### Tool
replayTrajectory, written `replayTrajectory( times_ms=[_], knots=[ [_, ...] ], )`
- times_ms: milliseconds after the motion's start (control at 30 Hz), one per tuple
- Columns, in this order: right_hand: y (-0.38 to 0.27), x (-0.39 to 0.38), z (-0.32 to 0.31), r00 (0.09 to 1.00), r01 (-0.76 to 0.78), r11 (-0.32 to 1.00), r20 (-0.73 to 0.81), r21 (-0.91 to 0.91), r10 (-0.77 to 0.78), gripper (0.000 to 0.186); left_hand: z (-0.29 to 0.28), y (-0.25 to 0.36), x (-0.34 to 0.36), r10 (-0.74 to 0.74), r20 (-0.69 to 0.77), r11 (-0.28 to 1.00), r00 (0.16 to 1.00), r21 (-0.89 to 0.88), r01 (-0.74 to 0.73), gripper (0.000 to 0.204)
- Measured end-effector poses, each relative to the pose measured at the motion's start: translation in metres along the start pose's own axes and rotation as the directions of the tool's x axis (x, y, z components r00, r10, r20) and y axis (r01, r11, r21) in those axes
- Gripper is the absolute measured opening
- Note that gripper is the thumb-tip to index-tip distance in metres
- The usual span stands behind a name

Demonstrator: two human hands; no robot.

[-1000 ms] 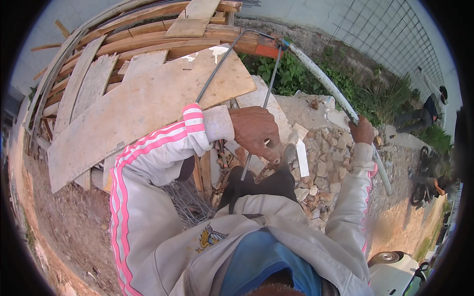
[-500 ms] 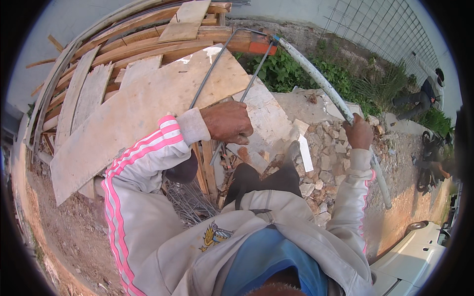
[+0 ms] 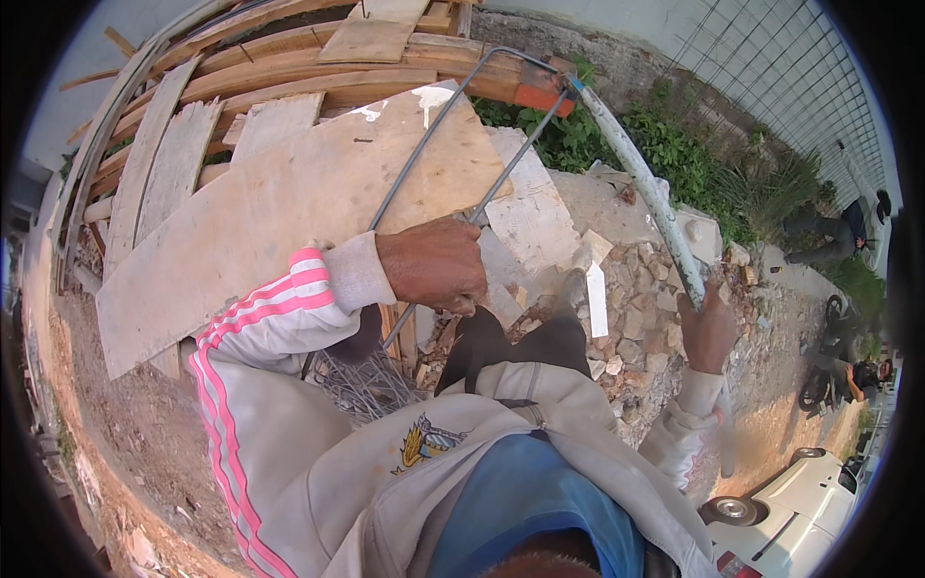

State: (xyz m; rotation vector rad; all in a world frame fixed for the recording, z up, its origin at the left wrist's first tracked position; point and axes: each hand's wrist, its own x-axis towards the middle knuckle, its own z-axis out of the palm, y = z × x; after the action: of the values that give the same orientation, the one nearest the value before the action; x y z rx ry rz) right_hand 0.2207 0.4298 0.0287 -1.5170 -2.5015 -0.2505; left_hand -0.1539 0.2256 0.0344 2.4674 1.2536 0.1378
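Grey-brown broken-stone rubble [image 3: 631, 328] is seen below. Bent grey metal rod [image 3: 520, 155] is gripped in closed left hand [image 3: 434, 265]; pale, scuffed cylindrical pipe [image 3: 641, 173] is gripped in closed right hand [image 3: 708, 328].

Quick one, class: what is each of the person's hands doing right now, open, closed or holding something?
Left hand: closed, holding the bent rod.
Right hand: closed, holding the pipe.
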Motion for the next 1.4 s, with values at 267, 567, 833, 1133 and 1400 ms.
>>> replayTrajectory(
  times_ms=[267,567,833,1133,1400],
  knots=[
    [0.011,0.029,-0.005,0.988,0.086,0.995,0.126,0.051,-0.092,0.033,0.002,0.009,0.01,-0.034,-0.02,0.999,0.999,-0.04,0.033,0.017],
    [0.041,0.067,-0.004,0.854,-0.091,0.799,0.46,0.595,-0.245,0.022,-0.008,0.073,0.02,-0.671,-0.387,0.715,0.633,-0.112,0.69,0.043],
    [0.062,0.128,0.024,0.911,0.042,0.615,0.222,0.787,-0.346,0.022,0.033,0.074,0.072,-0.897,-0.442,0.36,-0.011,-0.744,0.562,0.034],
    [0.008,0.225,0.077,0.861,0.014,0.228,0.104,0.974,-0.497,0.023,-0.026,0.094,0.144,-0.771,-0.55,0.172,-0.32,-0.664,0.727,0.013],
    [-0.055,0.289,0.097,0.545,-0.188,-0.013,0.093,0.982,-0.833,0.024,-0.059,0.077,0.153,-0.673,-0.375,0.524,-0.637,-0.85,-0.054,0.034]
  ],
)
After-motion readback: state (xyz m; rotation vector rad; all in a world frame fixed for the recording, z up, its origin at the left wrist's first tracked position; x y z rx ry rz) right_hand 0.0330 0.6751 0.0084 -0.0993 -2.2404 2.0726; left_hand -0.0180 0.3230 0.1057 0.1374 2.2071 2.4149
